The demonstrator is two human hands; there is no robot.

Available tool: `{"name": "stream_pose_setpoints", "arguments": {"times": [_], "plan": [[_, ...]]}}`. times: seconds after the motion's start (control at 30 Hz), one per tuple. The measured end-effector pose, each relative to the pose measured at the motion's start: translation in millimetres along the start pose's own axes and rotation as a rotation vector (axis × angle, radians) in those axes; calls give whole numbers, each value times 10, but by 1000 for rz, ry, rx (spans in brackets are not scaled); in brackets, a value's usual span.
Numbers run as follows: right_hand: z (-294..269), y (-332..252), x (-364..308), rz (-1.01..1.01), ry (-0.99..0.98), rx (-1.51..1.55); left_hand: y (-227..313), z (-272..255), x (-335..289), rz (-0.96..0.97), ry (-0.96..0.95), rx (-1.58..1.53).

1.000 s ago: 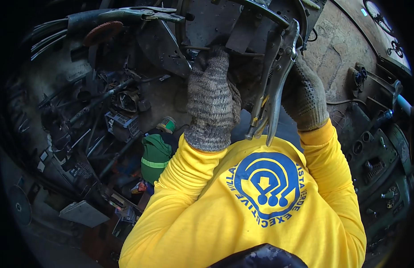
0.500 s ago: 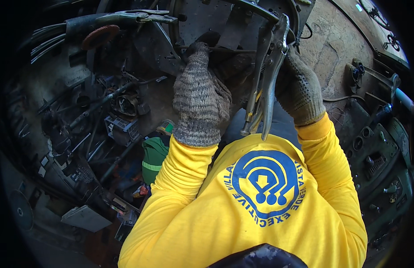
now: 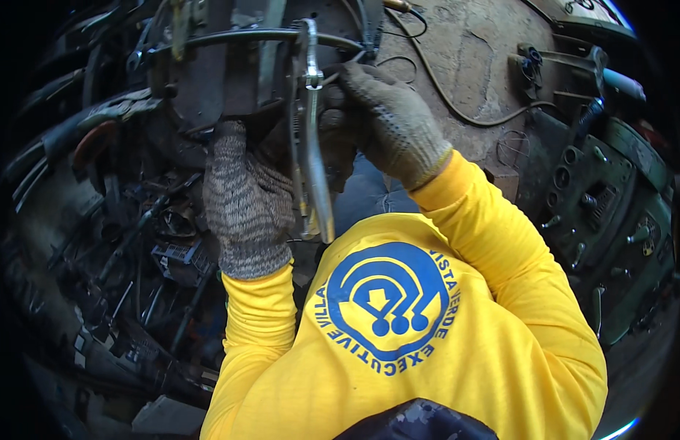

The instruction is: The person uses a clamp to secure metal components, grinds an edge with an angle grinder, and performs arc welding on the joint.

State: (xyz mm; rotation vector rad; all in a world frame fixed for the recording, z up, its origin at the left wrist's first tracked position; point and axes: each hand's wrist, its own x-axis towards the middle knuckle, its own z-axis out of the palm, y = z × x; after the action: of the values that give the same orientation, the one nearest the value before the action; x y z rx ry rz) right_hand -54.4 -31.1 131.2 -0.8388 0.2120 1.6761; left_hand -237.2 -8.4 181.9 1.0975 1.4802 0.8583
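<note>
A dark round metal frame (image 3: 200, 88) with a curved rim bar (image 3: 244, 35) stands before me at the top of the view. Locking pliers (image 3: 310, 139) are clamped on the bar, handles hanging down toward my chest. My left hand (image 3: 248, 194), in a grey knitted glove, is closed at the frame's lower edge, thumb uppermost; its fingertips are hidden. My right hand (image 3: 398, 125), in a dotted work glove, is closed at the frame's right side, just right of the pliers. Its thumb and forefinger reach the edge, and the other fingers are in shadow.
To the left lie a clutter of metal bars and tools, a reddish disc (image 3: 94, 143) and a small grey box-like part (image 3: 182, 260). A cable (image 3: 446, 95) runs over the concrete floor (image 3: 464, 55). Green machine panels (image 3: 596, 191) with knobs stand at right.
The frame and the clamped pliers have shifted left in view, and the pliers now hang edge-on. Both hands have moved left with them. The view itself has also turned.
</note>
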Motion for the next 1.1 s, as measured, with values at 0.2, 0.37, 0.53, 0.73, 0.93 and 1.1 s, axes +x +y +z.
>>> {"name": "stream_pose_setpoints", "arguments": {"times": [0.2, 0.37, 0.53, 0.73, 0.93, 1.1], "plan": [[72, -81, -74, 22, 79, -103, -327, -113, 9, 169, 11, 681], [62, -24, -52, -34, 82, -165, -270, -104, 15, 352, 43, 814], [17, -16, -29, -35, 82, -114, -168, 17, -24, 502, 42, 894], [-122, 184, 46, -417, -113, -248, -149, 5, -35, 196, 57, 591], [19, 25, -30, -79, 96, -112, -168, -46, -45, 380, 32, 898], [52, -5, -58, -43, 107, -115, -235, -94, -16, 454, 30, 933]]}}
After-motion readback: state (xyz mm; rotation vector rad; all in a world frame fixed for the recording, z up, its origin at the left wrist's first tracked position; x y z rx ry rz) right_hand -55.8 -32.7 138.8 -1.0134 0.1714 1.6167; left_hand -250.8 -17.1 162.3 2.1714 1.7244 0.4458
